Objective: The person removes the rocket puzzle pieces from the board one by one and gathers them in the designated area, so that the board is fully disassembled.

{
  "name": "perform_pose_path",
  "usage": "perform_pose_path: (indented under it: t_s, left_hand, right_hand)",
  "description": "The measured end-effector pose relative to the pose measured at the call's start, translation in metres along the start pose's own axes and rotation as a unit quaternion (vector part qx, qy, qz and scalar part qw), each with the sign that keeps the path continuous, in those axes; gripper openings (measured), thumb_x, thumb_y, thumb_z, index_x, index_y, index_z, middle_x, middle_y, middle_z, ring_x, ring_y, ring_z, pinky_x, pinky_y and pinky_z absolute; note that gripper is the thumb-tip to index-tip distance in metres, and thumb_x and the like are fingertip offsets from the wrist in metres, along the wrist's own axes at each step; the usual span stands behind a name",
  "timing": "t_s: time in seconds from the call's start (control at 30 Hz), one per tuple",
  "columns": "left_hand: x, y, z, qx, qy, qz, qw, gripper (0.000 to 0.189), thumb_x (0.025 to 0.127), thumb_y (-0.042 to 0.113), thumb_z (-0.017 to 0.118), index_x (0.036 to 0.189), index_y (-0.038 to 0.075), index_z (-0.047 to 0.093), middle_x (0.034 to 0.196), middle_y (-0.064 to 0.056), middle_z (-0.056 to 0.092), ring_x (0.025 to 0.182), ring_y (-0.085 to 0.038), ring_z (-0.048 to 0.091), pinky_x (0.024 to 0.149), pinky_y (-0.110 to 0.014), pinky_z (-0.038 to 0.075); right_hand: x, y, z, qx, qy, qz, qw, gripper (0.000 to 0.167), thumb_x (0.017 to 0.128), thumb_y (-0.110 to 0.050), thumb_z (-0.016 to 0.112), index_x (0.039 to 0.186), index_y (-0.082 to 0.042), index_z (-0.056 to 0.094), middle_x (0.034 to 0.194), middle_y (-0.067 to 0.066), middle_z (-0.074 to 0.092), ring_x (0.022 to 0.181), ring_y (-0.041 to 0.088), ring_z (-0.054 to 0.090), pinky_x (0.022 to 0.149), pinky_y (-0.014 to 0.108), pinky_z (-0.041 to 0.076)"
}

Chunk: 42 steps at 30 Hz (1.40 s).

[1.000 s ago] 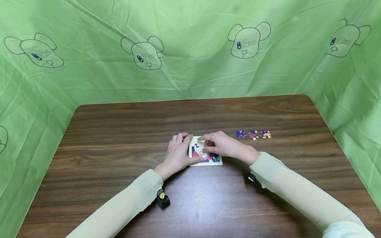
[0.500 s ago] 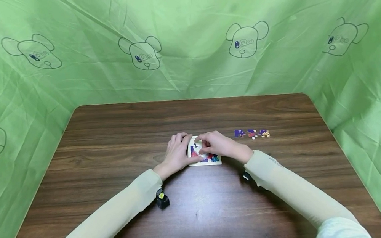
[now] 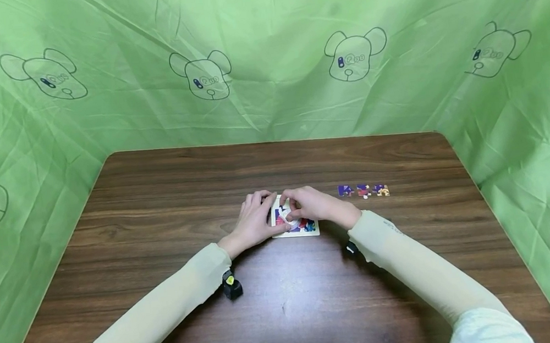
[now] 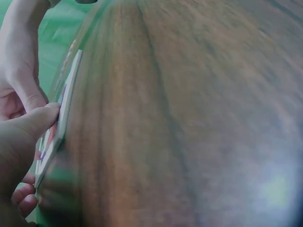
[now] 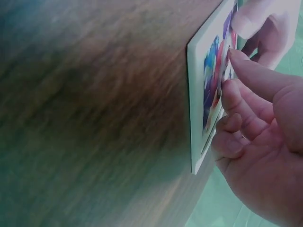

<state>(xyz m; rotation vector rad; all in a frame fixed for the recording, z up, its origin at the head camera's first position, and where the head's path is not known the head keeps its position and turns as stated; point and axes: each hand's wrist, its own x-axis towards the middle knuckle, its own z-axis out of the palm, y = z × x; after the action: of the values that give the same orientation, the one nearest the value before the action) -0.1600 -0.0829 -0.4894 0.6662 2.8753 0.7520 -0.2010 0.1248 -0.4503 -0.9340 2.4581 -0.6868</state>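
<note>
A small jigsaw puzzle board [image 3: 306,234] with a pale border and a colourful picture lies at the middle of the table. My left hand [image 3: 255,220] grips its left side, the thumb [image 4: 40,118] on top and other fingers at the edge. Over the board's upper part, my right hand [image 3: 314,203] bends its thumb and fingers together close on the picture. In the right wrist view, thumb and index fingertips meet right at the picture [image 5: 209,85], pinching a puzzle piece mostly hidden by them.
Three loose puzzle pieces, a purple one [image 3: 345,190], a purple-and-red one [image 3: 363,190] and a purple-and-yellow one [image 3: 381,190], lie in a row right of the board. Green cloth [image 3: 278,105] with printed bear heads walls the wooden table [image 3: 181,175] at back and sides.
My right hand and forearm have shifted slightly left over the board. My left hand keeps its grip on the board, and the three loose pieces stay where they were.
</note>
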Motion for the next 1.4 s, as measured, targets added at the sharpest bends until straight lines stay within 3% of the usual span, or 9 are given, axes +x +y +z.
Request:
perform_pose_path:
  t_s: [0.23, 0.5, 0.87, 1.4]
  left_hand:
    - [0.0003, -0.0016, -0.0004, -0.006, -0.008, 0.000, 0.9999, 0.097, 0.085, 0.055, 0.081, 0.158, 0.005, 0.043, 0.152, -0.020, 0.042, 0.132, -0.039, 0.040, 0.110, -0.056, 0.034]
    - [-0.0010, -0.0026, -0.0043, -0.016, -0.014, 0.022, 0.9995, 0.092, 0.087, 0.047, 0.082, 0.157, 0.001, 0.044, 0.152, -0.020, 0.041, 0.133, -0.040, 0.039, 0.109, -0.059, 0.033]
    - [0.0000, -0.0049, -0.0021, -0.015, -0.010, 0.017, 0.9997, 0.092, 0.085, 0.049, 0.084, 0.157, 0.006, 0.045, 0.151, -0.020, 0.042, 0.133, -0.041, 0.040, 0.110, -0.059, 0.034]
    - [-0.0007, -0.0044, -0.0030, -0.021, -0.007, 0.017, 0.9996, 0.093, 0.085, 0.049, 0.084, 0.157, 0.006, 0.045, 0.151, -0.020, 0.043, 0.132, -0.041, 0.041, 0.109, -0.058, 0.034]
  right_hand:
    - [0.0008, 0.0009, -0.0034, -0.004, -0.020, -0.002, 0.9998, 0.037, 0.096, -0.014, 0.077, 0.128, -0.003, 0.063, 0.080, -0.002, 0.062, 0.069, 0.008, 0.054, 0.077, 0.029, 0.049]
    - [-0.0033, -0.0035, -0.0085, -0.001, -0.045, -0.002, 0.9990, 0.039, 0.096, -0.011, 0.076, 0.131, -0.001, 0.061, 0.081, 0.000, 0.059, 0.071, 0.009, 0.052, 0.076, 0.028, 0.047]
    - [-0.0020, -0.0034, -0.0095, 0.013, -0.063, 0.000, 0.9979, 0.041, 0.097, -0.010, 0.075, 0.132, -0.002, 0.055, 0.084, 0.000, 0.058, 0.073, 0.011, 0.051, 0.077, 0.030, 0.046]
    - [-0.0079, 0.0000, -0.0069, 0.036, -0.038, -0.020, 0.9984, 0.043, 0.097, -0.010, 0.074, 0.130, -0.007, 0.047, 0.086, 0.003, 0.060, 0.072, 0.014, 0.051, 0.073, 0.031, 0.046]
